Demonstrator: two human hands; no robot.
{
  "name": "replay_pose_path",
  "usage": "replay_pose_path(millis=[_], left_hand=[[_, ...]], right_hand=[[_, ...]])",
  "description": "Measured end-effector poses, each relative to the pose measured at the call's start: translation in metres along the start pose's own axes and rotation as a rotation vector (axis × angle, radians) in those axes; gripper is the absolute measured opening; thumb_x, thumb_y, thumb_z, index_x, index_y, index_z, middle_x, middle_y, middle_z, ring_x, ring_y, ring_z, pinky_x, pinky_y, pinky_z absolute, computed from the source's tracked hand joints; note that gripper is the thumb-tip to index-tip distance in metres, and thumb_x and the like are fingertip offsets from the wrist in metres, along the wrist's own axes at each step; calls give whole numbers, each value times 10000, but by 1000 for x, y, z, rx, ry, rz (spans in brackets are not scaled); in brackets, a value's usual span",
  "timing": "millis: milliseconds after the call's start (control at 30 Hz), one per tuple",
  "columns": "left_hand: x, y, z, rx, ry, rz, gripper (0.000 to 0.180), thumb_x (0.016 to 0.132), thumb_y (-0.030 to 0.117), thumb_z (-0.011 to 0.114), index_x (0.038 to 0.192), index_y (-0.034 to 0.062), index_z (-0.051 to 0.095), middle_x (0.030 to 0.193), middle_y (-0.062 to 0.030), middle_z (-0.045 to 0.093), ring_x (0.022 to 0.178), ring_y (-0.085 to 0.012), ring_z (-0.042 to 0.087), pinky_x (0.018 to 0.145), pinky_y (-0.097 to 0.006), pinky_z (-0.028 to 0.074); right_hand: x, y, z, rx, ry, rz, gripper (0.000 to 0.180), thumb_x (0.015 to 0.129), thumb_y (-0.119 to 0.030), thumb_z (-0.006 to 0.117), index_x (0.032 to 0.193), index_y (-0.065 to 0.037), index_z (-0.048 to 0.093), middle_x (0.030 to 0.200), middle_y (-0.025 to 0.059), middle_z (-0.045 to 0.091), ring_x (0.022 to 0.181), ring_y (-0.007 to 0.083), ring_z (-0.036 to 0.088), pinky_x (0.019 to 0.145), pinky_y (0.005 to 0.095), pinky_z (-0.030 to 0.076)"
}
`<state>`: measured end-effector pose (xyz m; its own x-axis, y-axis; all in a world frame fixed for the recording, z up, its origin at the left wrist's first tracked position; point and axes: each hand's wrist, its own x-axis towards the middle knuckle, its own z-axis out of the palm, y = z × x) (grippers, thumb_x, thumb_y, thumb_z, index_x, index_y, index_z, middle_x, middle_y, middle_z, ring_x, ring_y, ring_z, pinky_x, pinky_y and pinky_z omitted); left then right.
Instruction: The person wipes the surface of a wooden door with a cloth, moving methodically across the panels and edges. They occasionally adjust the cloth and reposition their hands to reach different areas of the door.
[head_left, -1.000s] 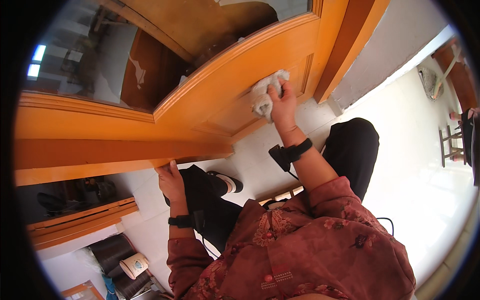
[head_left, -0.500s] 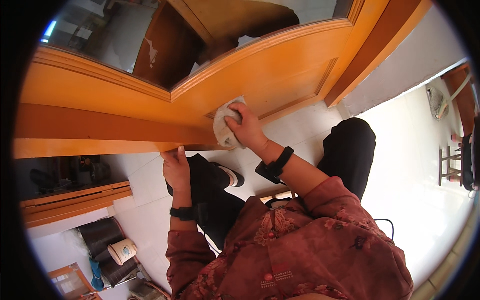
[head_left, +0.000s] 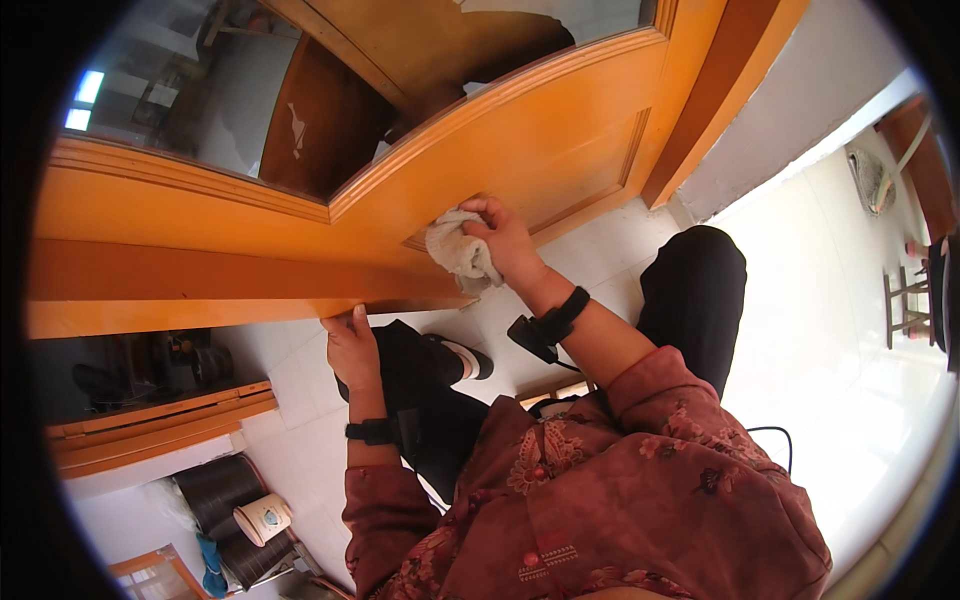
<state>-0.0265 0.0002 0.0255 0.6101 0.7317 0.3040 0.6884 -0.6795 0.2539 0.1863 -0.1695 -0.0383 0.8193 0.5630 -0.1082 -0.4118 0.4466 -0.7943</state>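
Observation:
My right hand (head_left: 508, 240) grips a crumpled white cloth (head_left: 458, 252) and presses it against the lower panel of an orange wooden door (head_left: 560, 150). The door has a glass pane (head_left: 280, 90) in its upper part. My left hand (head_left: 352, 345) holds the bottom edge of the door, fingers hooked under it. Both wrists carry black bands. I crouch on a white tiled floor (head_left: 840, 330), with my dark trousers and a dark shoe with a white sole (head_left: 455, 360) below the door.
The orange door frame (head_left: 715, 90) stands to the right of the door. A wooden threshold (head_left: 150, 430) lies at the left. A paper cup (head_left: 262, 518) and dark round containers (head_left: 215, 485) sit at lower left. A stool (head_left: 905, 305) stands at far right.
My right hand with the cloth slid left and down along the door panel, then came back a little to the right. My left hand moved up onto the door's bottom edge.

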Motion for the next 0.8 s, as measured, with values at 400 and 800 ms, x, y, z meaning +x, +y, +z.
replay_pose_path(millis=[400, 800], left_hand=[[1, -3, 4, -28, -12, -20, 421, 989, 394, 552, 1182, 47, 411, 1018, -125, 728, 937, -378, 678, 765, -464, 529], [1, -7, 7, -66, -15, -21, 430, 992, 368, 560, 1248, 67, 393, 1021, -119, 729, 957, -363, 683, 783, -427, 530]], right_hand=[[23, -83, -105, 102, 335, -221, 265, 897, 42, 610, 1158, -2, 603, 1062, 108, 670, 923, 194, 664, 816, 303, 552], [25, -88, -112, 59, 576, -478, 232, 936, -66, 657, 1148, 23, 623, 1043, 67, 668, 931, 133, 609, 820, 280, 508]])
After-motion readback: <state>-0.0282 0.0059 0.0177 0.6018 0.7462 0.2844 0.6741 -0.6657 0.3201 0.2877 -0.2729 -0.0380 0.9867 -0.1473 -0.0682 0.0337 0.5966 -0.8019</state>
